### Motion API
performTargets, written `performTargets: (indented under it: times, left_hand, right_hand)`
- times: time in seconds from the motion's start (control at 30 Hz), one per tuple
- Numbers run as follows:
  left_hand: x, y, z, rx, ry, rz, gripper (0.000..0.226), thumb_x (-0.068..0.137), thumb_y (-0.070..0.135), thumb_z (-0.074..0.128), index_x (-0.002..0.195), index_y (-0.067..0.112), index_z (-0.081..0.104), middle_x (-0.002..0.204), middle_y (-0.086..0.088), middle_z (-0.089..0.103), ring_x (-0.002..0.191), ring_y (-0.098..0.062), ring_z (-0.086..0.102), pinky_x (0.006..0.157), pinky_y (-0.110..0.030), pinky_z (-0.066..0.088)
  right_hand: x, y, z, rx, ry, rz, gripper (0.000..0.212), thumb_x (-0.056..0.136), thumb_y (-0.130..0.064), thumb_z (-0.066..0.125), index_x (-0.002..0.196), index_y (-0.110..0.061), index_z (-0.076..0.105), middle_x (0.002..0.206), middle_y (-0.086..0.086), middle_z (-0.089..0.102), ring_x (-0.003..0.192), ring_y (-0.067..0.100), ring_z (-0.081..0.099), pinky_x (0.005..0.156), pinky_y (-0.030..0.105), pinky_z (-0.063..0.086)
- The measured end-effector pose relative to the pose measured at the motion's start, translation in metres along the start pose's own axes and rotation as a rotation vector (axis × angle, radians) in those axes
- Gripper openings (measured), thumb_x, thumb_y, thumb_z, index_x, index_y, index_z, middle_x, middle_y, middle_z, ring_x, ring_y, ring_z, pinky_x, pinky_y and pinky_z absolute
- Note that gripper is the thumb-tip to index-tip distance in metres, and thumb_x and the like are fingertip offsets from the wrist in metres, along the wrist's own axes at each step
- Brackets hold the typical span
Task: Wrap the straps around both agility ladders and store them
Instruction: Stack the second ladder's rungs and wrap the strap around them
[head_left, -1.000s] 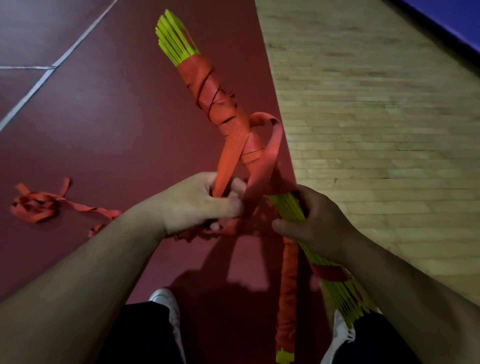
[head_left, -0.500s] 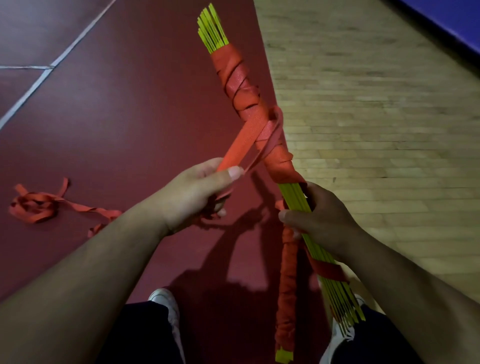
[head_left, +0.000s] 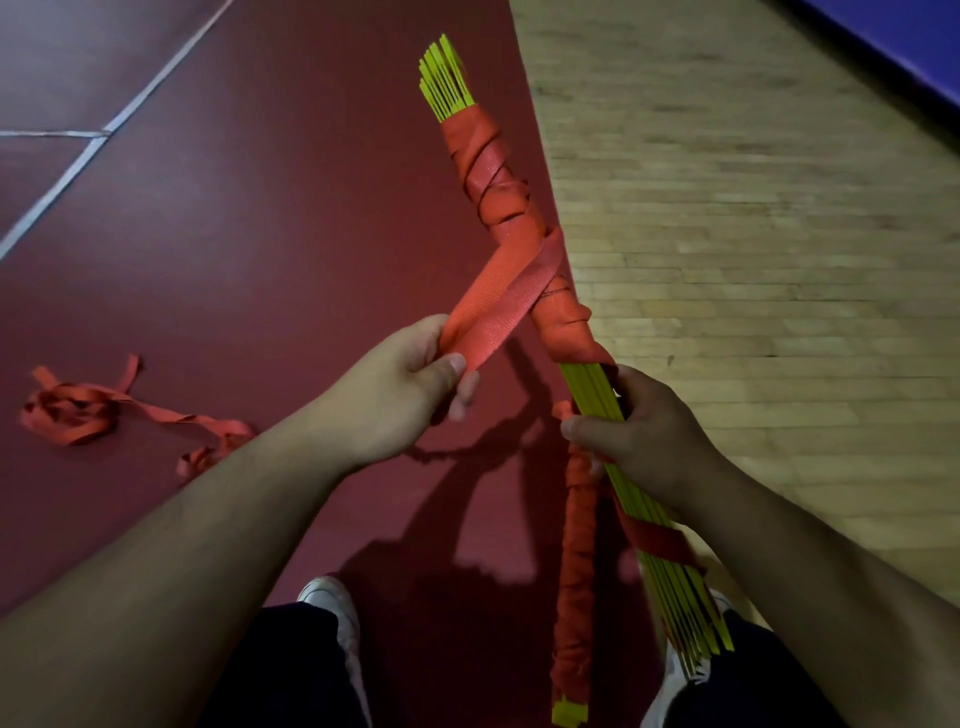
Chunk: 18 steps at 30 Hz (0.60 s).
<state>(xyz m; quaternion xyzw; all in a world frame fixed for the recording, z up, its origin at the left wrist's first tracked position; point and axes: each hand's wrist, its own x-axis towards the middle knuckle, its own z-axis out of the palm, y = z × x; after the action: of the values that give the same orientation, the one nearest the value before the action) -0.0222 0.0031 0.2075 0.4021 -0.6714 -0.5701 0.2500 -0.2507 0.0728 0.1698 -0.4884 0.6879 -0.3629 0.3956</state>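
**Upper half of one ladder bound, strap pulled tight for the next turn**

The person holds a folded ladder (head_left: 593, 385), a bundle of yellow-green slats, slanted up and away from the body over the red floor (head_left: 260, 208), near the edge of the wooden floor (head_left: 753, 260). The right hand (head_left: 644, 441) is closed round the bare middle of the bundle, fingers curled about the slats. The left hand (head_left: 410, 384) pinches the orange strap (head_left: 498, 306) between thumb and fingers and draws it taut, down and to the left from the bundle.

The upper part is covered in overlapping turns, with only the slat tips showing at the top. From the right hand down to the lower end the slats are mostly bare, crossed by a single band of strap. So this ladder looks roughly half wrapped.

A second ladder (head_left: 575, 571) sits just beside it, below the right hand and between the shoes (head_left: 332, 608). It is bound in orange along nearly its whole length, so its wrapping looks done. Whether it rests on the floor or is held cannot be told.

A heap of loose strap (head_left: 78, 410) lies on the red floor to the left, probably the length left to wind on. Finishing the lower half, securing the end and storing both ladders remain.
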Motion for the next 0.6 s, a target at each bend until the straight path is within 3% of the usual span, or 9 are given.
performTargets:
  times: [0.1,0.17,0.23,0.33,0.47,0.6]
  left_hand:
    - [0.006,-0.003,-0.001,-0.093,0.123,-0.112,0.004,0.084,0.030,0.053,0.086,0.027,0.055,0.064,0.005,0.050,0.056,-0.019,0.046,0.055,-0.032,0.039]
    - [0.004,-0.002,-0.004,0.065,0.207,-0.058,0.024,0.087,0.045,0.063,0.106,0.037,0.052,0.064,0.010,0.053,0.053,-0.017,0.051,0.051,-0.034,0.044]
    - [0.001,0.001,-0.005,0.159,0.225,0.126,0.038,0.097,0.031,0.062,0.126,0.047,0.042,0.067,0.008,0.060,0.054,-0.014,0.052,0.054,-0.032,0.047]
    - [-0.005,0.006,-0.007,0.121,0.074,0.253,0.056,0.103,0.015,0.050,0.141,0.052,0.032,0.088,0.001,0.072,0.055,-0.019,0.052,0.055,-0.025,0.046]
    - [-0.004,0.004,-0.008,0.075,-0.038,0.090,0.047,0.106,0.012,0.044,0.137,0.047,0.043,0.110,0.005,0.074,0.076,-0.017,0.070,0.058,-0.027,0.043]
    - [0.000,0.000,-0.008,0.135,0.065,0.043,0.040,0.105,0.010,0.043,0.131,0.040,0.051,0.102,0.005,0.075,0.076,-0.019,0.073,0.059,-0.031,0.046]
  right_hand:
    - [0.000,0.001,0.001,-0.042,0.010,0.001,0.025,0.076,-0.019,0.083,0.092,-0.019,0.064,0.078,0.016,0.069,0.056,0.024,0.066,0.062,0.050,0.057]
    - [-0.001,0.000,0.001,-0.063,0.022,0.012,0.025,0.076,-0.019,0.083,0.092,-0.019,0.065,0.080,0.014,0.070,0.056,0.022,0.066,0.061,0.046,0.057]
    - [0.001,-0.001,0.000,-0.062,0.035,0.030,0.025,0.076,-0.020,0.082,0.094,-0.019,0.066,0.082,0.013,0.072,0.061,0.028,0.070,0.063,0.045,0.058]
    - [0.003,-0.001,-0.003,-0.103,0.045,0.040,0.026,0.075,-0.023,0.081,0.095,-0.017,0.066,0.083,0.011,0.073,0.068,0.028,0.071,0.068,0.045,0.058]
    - [0.003,-0.001,-0.002,-0.093,0.049,0.048,0.025,0.072,-0.024,0.084,0.088,-0.022,0.065,0.076,0.010,0.071,0.056,0.026,0.068,0.064,0.049,0.058]
    - [-0.002,-0.004,0.002,-0.039,0.024,0.064,0.044,0.051,-0.043,0.080,0.087,-0.022,0.066,0.077,0.012,0.071,0.064,0.037,0.069,0.060,0.057,0.058]
